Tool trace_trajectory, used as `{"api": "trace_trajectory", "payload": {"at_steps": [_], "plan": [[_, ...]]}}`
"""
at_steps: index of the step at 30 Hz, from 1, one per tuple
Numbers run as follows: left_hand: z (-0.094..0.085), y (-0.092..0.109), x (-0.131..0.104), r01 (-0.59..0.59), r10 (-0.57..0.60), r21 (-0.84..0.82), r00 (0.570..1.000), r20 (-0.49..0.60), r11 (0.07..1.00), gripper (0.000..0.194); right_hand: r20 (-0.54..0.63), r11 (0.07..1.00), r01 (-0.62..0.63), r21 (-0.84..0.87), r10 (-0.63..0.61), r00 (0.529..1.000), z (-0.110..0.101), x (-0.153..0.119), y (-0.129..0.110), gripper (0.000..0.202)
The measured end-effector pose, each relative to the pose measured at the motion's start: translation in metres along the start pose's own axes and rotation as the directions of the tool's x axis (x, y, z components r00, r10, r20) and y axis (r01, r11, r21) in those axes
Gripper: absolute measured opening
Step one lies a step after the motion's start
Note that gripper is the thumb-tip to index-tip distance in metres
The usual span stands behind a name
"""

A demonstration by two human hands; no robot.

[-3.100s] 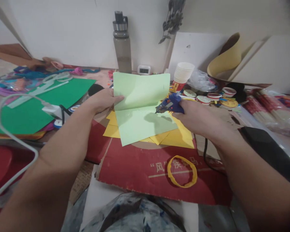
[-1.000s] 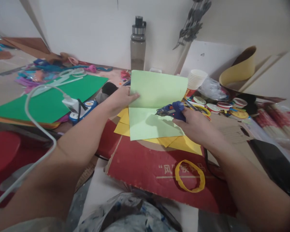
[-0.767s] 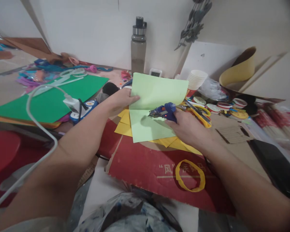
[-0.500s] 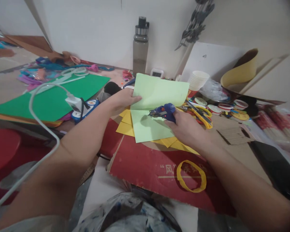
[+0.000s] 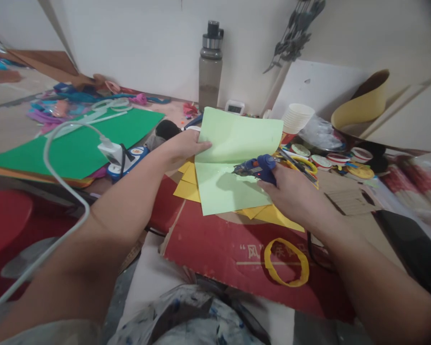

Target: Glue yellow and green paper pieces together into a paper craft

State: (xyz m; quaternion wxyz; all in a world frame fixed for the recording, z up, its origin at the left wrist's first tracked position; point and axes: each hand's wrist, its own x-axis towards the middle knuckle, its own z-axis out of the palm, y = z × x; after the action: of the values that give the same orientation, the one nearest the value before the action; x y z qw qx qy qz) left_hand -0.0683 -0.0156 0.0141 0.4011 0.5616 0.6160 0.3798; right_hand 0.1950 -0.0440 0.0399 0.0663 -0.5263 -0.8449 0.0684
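Observation:
A folded sheet of light green paper (image 5: 242, 134) lies over yellow paper pieces (image 5: 188, 184), its upper flap raised. My left hand (image 5: 187, 145) pinches that flap at its left edge, thumb in front and the other fingers behind. In my right hand (image 5: 290, 187) is a blue hot glue gun (image 5: 258, 168), its nozzle pointing left, just over the lower half of the sheet near the fold. A small wet-looking streak shows on the paper by the nozzle. Nearer me, a yellow paper ring (image 5: 286, 262) rests on the red cardboard (image 5: 215, 244).
A grey water bottle (image 5: 210, 67) stands behind the paper. Stacked paper cups (image 5: 297, 119), small tubs and scissors (image 5: 298, 165) sit to the right, with a black phone-like object (image 5: 411, 251). On the left are green sheets (image 5: 129, 129), a power strip (image 5: 129, 163) and a white cable (image 5: 66, 189).
My right hand has moved the glue gun to the right and slightly back along the sheet. The left hand keeps holding the flap. The view has shifted slightly.

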Motion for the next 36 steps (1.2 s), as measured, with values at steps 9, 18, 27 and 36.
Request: {"api": "trace_trajectory", "payload": {"at_steps": [9,18,27,36], "plan": [[-0.001,-0.005,0.004,0.036,-0.035,-0.065,0.999,0.016,0.997,0.017,0.05,0.999,0.021,0.027,-0.022,0.998,-0.001,-0.004,-0.01,0.024],[-0.001,-0.002,0.002,0.067,-0.066,-0.06,0.998,0.012,0.996,0.014,0.022,0.985,0.086,0.149,-0.091,0.996,0.005,-0.002,-0.008,0.023],[-0.002,-0.005,0.005,0.05,-0.047,-0.067,0.998,0.037,0.997,0.015,-0.019,0.949,0.116,0.293,-0.116,0.993,0.017,0.0,-0.005,0.023],[-0.002,0.0,0.001,0.041,-0.04,-0.036,0.999,0.022,0.999,0.014,0.001,0.999,-0.046,0.003,0.046,0.999,-0.013,-0.002,0.017,0.021]]}}
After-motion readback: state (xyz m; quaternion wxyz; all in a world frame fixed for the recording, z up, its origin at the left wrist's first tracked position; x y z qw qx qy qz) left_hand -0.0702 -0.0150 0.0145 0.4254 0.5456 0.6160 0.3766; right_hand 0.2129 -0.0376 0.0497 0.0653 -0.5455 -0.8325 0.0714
